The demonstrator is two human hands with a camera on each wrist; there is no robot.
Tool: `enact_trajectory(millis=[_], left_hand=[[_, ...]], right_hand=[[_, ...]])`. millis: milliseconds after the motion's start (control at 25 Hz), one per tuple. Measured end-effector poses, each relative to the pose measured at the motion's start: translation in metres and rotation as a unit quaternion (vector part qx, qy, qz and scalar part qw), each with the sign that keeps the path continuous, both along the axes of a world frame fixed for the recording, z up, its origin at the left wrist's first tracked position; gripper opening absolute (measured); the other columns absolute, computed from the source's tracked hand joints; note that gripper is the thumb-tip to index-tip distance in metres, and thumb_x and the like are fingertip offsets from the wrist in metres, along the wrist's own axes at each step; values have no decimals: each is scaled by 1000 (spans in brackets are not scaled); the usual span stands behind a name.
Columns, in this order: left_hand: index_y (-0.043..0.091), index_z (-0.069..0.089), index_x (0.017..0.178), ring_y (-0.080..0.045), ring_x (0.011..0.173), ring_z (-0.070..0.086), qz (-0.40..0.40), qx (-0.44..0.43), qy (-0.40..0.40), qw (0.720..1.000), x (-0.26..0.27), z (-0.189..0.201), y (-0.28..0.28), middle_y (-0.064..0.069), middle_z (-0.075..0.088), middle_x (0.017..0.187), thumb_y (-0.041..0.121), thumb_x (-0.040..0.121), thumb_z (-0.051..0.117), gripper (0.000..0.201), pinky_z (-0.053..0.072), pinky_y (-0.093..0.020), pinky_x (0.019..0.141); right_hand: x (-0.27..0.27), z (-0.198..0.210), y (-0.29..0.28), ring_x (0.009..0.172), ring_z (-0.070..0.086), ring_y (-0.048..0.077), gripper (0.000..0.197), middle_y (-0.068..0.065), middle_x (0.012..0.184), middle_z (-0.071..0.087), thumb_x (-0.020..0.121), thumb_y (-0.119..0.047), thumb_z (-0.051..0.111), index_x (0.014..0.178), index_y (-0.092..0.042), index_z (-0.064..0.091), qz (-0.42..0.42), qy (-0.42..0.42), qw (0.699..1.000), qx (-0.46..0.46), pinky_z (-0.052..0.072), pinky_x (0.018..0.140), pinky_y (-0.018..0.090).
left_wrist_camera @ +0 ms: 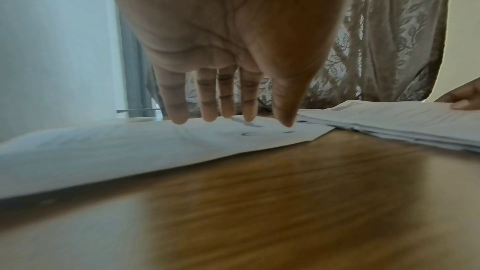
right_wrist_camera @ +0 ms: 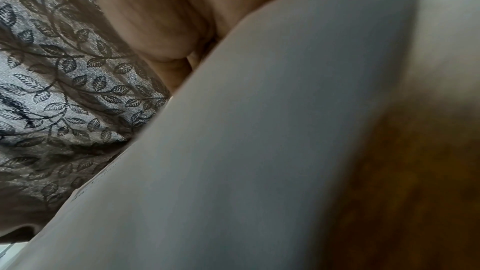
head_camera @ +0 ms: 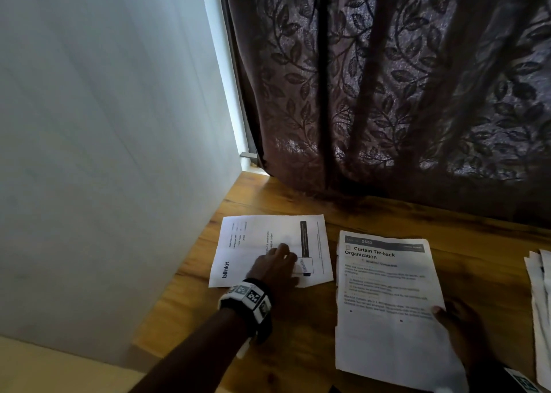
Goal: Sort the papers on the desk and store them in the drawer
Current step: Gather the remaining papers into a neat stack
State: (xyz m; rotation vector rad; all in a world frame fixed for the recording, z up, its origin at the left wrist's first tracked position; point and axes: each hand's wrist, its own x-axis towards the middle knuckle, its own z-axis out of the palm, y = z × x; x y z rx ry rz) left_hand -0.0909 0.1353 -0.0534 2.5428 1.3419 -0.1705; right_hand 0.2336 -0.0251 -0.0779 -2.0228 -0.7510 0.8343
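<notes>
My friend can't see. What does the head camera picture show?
A left hand rests flat on a blinkit sheet on a wooden desk, while the right hand holds a stack of papers beside it. A dark leafy curtain hangs behind.

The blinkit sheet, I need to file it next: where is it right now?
In the head view the blinkit sheet lies flat at the desk's left end by the wall, under the left hand, left of the Curtain Tie-back stack.

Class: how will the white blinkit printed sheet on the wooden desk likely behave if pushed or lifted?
The white blinkit printed sheet is a single thin page, so lifted it would probably flop. Lying flat on the smooth wooden desk, it should slide easily. The left hand rests straight fingers on it, likely enough to steady it.
</notes>
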Motion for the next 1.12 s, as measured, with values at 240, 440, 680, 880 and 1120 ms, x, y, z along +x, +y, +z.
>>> enact_trajectory(millis=[240, 440, 680, 880, 1120], left_hand=[[17, 37, 137, -31, 134, 37, 6, -21, 8, 1000, 64, -12, -17, -10, 35, 145, 54, 89, 53, 63, 43, -53, 101], [20, 43, 130, -25, 124, 49, 11, -10, 22, 1000, 71, -9, -10, -6, 43, 138, 42, 94, 53, 44, 50, -43, 95], [20, 40, 120, -25, 99, 64, 79, 7, -14, 997, 62, 25, -1, -6, 62, 114, 32, 96, 50, 28, 53, -38, 81], [22, 42, 122, -32, 94, 63, 121, 79, -177, 974, 70, 66, -6, -9, 65, 110, 7, 88, 54, 39, 45, -38, 75], [7, 57, 108, -40, 88, 57, 150, 175, -331, 915, 81, 80, 6, -18, 57, 108, -5, 75, 56, 35, 38, -36, 63]], right_hand=[[11, -24, 2, 95, 54, 29, 25, 22, 116, 61, 95, -5, 56, 119, 1, 58, -6, 7, 1000, 22, 43, 84, 44], [15, -29, -1, 104, 60, 32, 18, 8, 105, 62, 95, -5, 55, 112, -8, 60, 13, 49, 997, 52, 47, 85, 43], [17, -19, -4, 88, 59, 8, 14, -8, 96, 61, 96, -5, 54, 104, -15, 59, 38, 46, 996, 70, 44, 70, 19], [24, -26, -3, 96, 63, 18, 16, 3, 105, 65, 94, -4, 56, 110, -7, 61, 40, 68, 994, 73, 48, 72, 24], [24, -29, -4, 102, 62, 23, 16, 5, 112, 64, 95, -10, 58, 109, -15, 61, 46, 64, 994, 72, 52, 88, 41]])
